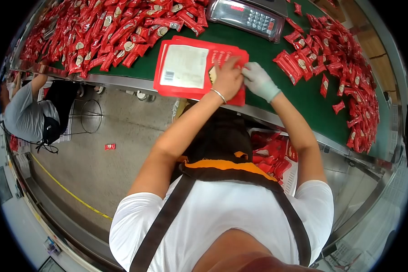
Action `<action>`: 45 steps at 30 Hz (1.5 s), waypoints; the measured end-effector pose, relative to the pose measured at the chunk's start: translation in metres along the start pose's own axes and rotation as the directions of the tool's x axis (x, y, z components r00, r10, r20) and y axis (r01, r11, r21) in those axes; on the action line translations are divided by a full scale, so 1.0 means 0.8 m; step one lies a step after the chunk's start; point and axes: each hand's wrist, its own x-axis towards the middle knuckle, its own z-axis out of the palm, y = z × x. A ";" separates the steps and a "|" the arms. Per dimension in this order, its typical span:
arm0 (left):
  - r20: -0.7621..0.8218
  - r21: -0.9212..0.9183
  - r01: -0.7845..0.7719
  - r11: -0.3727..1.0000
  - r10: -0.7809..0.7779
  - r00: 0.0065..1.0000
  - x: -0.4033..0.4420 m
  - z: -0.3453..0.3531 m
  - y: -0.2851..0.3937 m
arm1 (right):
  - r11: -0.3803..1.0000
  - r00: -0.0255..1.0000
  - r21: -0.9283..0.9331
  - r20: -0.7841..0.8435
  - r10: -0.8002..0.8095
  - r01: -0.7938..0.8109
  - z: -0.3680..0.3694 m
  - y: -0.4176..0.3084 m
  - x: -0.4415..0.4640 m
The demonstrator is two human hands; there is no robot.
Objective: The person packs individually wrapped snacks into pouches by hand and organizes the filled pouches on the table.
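A stack of flat red bags [161,81] with a large pale label lies on the green surface at its near edge. My left hand [228,79], bare with a bracelet at the wrist, rests on the right part of the top bag, its fingers apart. My right hand [259,80] wears a pale glove; its fingers are pressed together at the right edge of the stack, by the upper corner of a bag. The gloved fingertips are partly hidden at that edge.
Small red packets [109,31] are heaped at the upper left, and more [360,90] at the right. A digital scale [247,18] stands behind the bags. Below the table, a crate [291,174] holds red packaging. Another person [29,115] is at the far left.
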 end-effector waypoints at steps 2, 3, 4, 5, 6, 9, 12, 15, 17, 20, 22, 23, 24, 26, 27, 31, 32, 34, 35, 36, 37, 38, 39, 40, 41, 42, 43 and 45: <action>0.027 -0.026 -0.084 0.996 0.085 0.996 0.009 0.001 0.009 | 0.965 0.937 -0.028 0.236 0.259 -0.260 0.045 0.020 0.021; 0.054 -0.055 -0.164 0.985 0.167 0.985 0.013 0.000 0.010 | 0.995 0.993 -0.082 0.104 0.063 -0.055 0.072 0.035 0.027; 0.052 -0.049 -0.164 0.985 0.166 0.985 0.018 -0.008 0.006 | 0.976 0.989 -0.160 -0.018 -0.150 0.145 0.112 0.055 0.034; 0.114 -0.070 -0.130 0.989 0.137 0.984 0.027 -0.021 -0.003 | 0.741 0.987 0.666 -0.042 0.155 -0.088 0.186 0.094 0.038; 0.174 -0.089 -0.100 0.991 0.114 0.978 0.039 -0.032 -0.017 | 0.700 0.981 0.689 0.095 0.168 -0.187 0.165 0.082 0.038; 0.171 0.206 -0.032 0.978 -0.004 0.985 0.086 -0.076 -0.083 | 0.742 0.973 0.635 0.209 0.103 -0.215 0.140 0.052 0.036; 0.492 0.388 -0.049 0.920 -0.162 0.855 0.110 -0.094 -0.123 | 0.726 0.969 0.654 0.238 0.068 -0.212 0.139 0.046 0.031; 0.569 0.327 -0.052 0.944 -0.152 0.808 0.126 -0.082 -0.152 | 0.708 0.968 0.675 0.245 0.051 -0.208 0.140 0.042 0.030; 0.443 0.113 0.006 0.994 -0.056 0.895 0.123 -0.075 -0.164 | 0.697 0.967 0.686 0.249 0.045 -0.209 0.144 0.038 0.030; 0.340 0.294 -0.010 0.956 -0.095 0.936 0.107 -0.087 -0.139 | 0.684 0.968 0.699 0.249 0.042 -0.210 0.149 0.036 0.029; 0.341 0.353 0.002 0.936 -0.130 0.931 0.089 -0.094 -0.135 | 0.674 0.967 0.708 0.250 0.039 -0.210 0.150 0.034 0.030; 0.154 0.374 0.045 0.926 -0.110 0.982 0.070 -0.100 -0.121 | 0.672 0.966 0.709 0.254 0.039 -0.213 0.151 0.032 0.029; -0.038 0.389 0.087 0.917 -0.078 0.996 0.056 -0.107 -0.105 | 0.672 0.967 0.710 0.251 0.038 -0.211 0.152 0.030 0.029; 0.083 0.443 0.174 0.879 -0.233 0.969 0.033 -0.112 -0.071 | 0.670 0.971 0.716 0.235 0.035 -0.197 0.155 0.028 0.030; 0.054 0.446 0.168 0.879 -0.213 0.975 0.025 -0.097 -0.067 | 0.662 0.972 0.723 0.230 0.039 -0.198 0.159 0.025 0.028; 0.101 0.650 0.224 0.726 -0.375 0.922 0.032 -0.066 -0.073 | 0.666 0.973 0.715 0.221 0.072 -0.212 0.169 0.037 0.009; 0.131 0.640 0.192 0.744 -0.351 0.927 0.030 -0.067 -0.071 | 0.840 0.969 0.500 0.220 0.115 -0.214 0.132 0.026 0.003; 0.150 0.632 0.160 0.758 -0.322 0.935 0.031 -0.070 -0.071 | 0.943 0.953 0.154 -0.016 0.302 -0.296 0.019 0.024 -0.007; 0.150 0.606 0.167 0.778 -0.318 0.936 0.031 -0.070 -0.073 | 0.895 0.861 0.265 -0.276 0.428 -0.360 -0.043 0.017 -0.025; 0.149 0.580 0.174 0.796 -0.314 0.938 0.030 -0.070 -0.074 | 0.881 0.751 0.053 -0.499 0.432 -0.471 -0.038 0.063 -0.062; 0.149 0.582 0.176 0.794 -0.317 0.937 0.029 -0.069 -0.076 | 0.788 0.719 -0.062 -0.459 0.523 -0.613 -0.039 0.088 -0.095; 0.150 0.563 0.165 0.810 -0.297 0.943 0.029 -0.069 -0.077 | 0.665 0.666 -0.180 -0.430 0.609 -0.725 -0.041 0.102 -0.116; 0.153 0.546 0.152 0.824 -0.277 0.949 0.028 -0.070 -0.078 | 0.666 0.665 -0.175 -0.429 0.612 -0.726 -0.038 0.106 -0.124; 0.152 0.547 0.152 0.823 -0.277 0.949 0.028 -0.069 -0.077 | 0.716 0.711 -0.123 -0.318 0.627 -0.687 -0.038 0.111 -0.130; 0.161 0.549 0.164 0.820 -0.296 0.941 0.031 -0.069 -0.077 | 0.762 0.756 -0.066 -0.206 0.622 -0.645 -0.043 0.115 -0.128; 0.174 0.554 0.173 0.814 -0.317 0.932 0.032 -0.070 -0.077 | 0.764 0.757 -0.063 -0.207 0.619 -0.642 -0.049 0.120 -0.125; 0.172 0.556 0.173 0.813 -0.316 0.933 0.034 -0.071 -0.077 | 0.800 0.771 -0.062 -0.320 0.551 -0.597 -0.060 0.130 -0.122; 0.174 0.552 0.168 0.816 -0.310 0.935 0.030 -0.071 -0.078 | 0.819 0.739 -0.054 -0.469 0.484 -0.571 -0.062 0.174 -0.125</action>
